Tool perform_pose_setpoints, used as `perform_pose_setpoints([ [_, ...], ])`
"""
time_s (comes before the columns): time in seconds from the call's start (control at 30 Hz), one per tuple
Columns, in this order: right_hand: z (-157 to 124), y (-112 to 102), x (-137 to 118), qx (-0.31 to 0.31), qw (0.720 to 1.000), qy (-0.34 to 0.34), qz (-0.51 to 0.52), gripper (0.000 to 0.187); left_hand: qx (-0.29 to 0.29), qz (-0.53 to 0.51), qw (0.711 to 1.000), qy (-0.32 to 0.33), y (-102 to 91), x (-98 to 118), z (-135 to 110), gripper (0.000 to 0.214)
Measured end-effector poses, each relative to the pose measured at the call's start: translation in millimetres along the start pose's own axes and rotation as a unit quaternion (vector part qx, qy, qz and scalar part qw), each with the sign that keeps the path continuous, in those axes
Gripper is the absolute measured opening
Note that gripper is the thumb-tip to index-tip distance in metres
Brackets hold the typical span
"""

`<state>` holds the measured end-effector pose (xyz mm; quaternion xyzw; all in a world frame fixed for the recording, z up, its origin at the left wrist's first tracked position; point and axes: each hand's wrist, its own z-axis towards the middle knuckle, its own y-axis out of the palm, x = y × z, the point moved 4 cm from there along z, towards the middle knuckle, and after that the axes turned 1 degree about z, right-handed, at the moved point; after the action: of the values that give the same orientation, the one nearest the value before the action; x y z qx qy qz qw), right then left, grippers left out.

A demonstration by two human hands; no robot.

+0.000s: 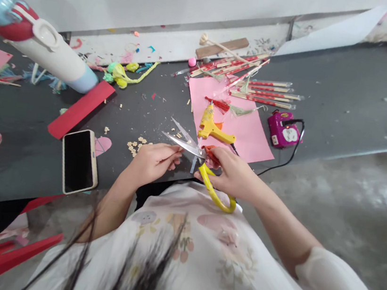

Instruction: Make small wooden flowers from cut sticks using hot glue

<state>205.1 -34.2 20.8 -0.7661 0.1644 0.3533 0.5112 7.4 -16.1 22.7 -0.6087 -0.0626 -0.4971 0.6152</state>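
My right hand (227, 171) is closed around a pair of scissors (214, 188) with yellow handles; the blades are spread and point left. An orange-red piece (212, 154) shows at its fingers, and I cannot tell whether it belongs to the scissors. Close to the blades, my left hand (158, 159) is closed in a pinch; what sits between its fingertips is too small to name. Small pale cut pieces (136, 144) lie on the table just beyond the left hand. A yellow glue gun (212, 124) rests on a pink sheet (256, 141) beyond the scissors.
Left of the hands lie a phone (80, 161) and a red strip (81, 110). A large bottle (55, 46) stands behind them. Red-and-cream sticks (264, 95) are at the back. A purple box (283, 129) with a black cord sits near the table's right edge.
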Motion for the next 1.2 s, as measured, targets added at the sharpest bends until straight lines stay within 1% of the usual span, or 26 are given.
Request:
perform_pose_setpoints([
  [0.07,1,1,0,-0.012,1.0,0.016,0.005,0.04,0.009,0.012,1.0,0.008,-0.7,0,0,0.031],
  [0.13,1,0,1,-0.021,0.999,0.023,0.007,0.041,0.006,0.02,1.0,0.011,-0.1,-1,-1,0.03],
  [0.27,2,0,2,-0.022,0.999,0.036,-0.004,0.043,0.007,0.046,0.999,0.012,2.6,-2,-1,0.03],
  [0.33,2,0,2,-0.015,0.999,0.042,-0.004,0.04,0.038,0.083,0.996,0.022,3.0,-1,-1,0.025],
  [0.43,3,1,1,-0.004,0.999,0.049,-0.001,0.037,0.128,0.158,0.978,0.049,1.6,2,-2,0.016],
  [0.47,3,2,0,-0.002,0.999,0.051,0.001,0.036,0.15,0.178,0.971,0.059,1.8,4,-2,0.015],
  [0.53,2,3,1,0.001,0.999,0.054,0.003,0.037,0.167,0.204,0.962,0.074,3.4,6,-2,0.017],
  [0.63,0,5,3,-0.001,0.999,0.042,0.007,0.04,0.153,0.197,0.965,0.078,6.2,7,-2,0.021],
  [0.7,-1,5,4,0.005,1.0,0.023,0.006,0.041,0.133,0.145,0.978,0.066,7.4,5,-1,0.025],
  [0.77,-2,5,5,0.013,1.0,0.009,0.002,0.041,0.11,0.07,0.99,0.049,8.6,4,1,0.026],
  [0.87,-3,4,5,0.012,1.0,0.001,-0.002,0.042,0.09,0.001,0.996,0.022,10.0,1,2,0.025],
  [0.97,-3,5,5,0.005,1.0,0.002,-0.001,0.041,0.083,0.0,0.996,0.021,10.8,1,2,0.026],
  [1.2,-3,5,3,0.008,1.0,0.019,0.008,0.039,0.107,0.047,0.991,0.069,10.9,1,0,0.025],
])
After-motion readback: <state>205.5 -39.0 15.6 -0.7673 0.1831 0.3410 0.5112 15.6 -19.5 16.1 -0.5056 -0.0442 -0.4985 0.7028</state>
